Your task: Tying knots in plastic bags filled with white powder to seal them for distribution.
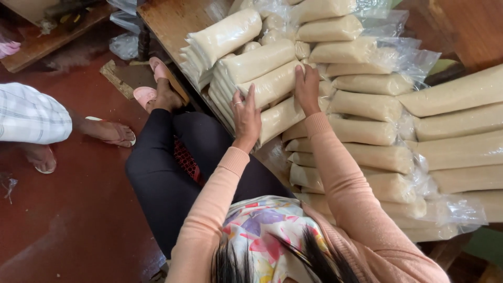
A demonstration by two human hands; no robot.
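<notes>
Floral cloth (264, 225) nearest | left hand (246, 116), right hand (307, 90): fingers flat, unclenched on beige clear-plastic packets (272, 84) | table (175, 18)

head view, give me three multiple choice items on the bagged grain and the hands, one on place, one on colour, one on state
1. Where do the clear bags of pale grain lie?
A. stacked on a wooden table
B. on the red floor
C. in a basket

2. What colour are the sleeves on the person's arms?
A. blue
B. peach pink
C. black

3. How do the left hand and right hand stand?
A. both in the lap
B. one lifts a bag high in the air
C. both laid open against the stacked bags

Key: 1 A, the bags are piled on the brown tabletop. 2 B, both sleeves are peach pink. 3 C, both palms press flat on the bags at the stack's edge.
</notes>
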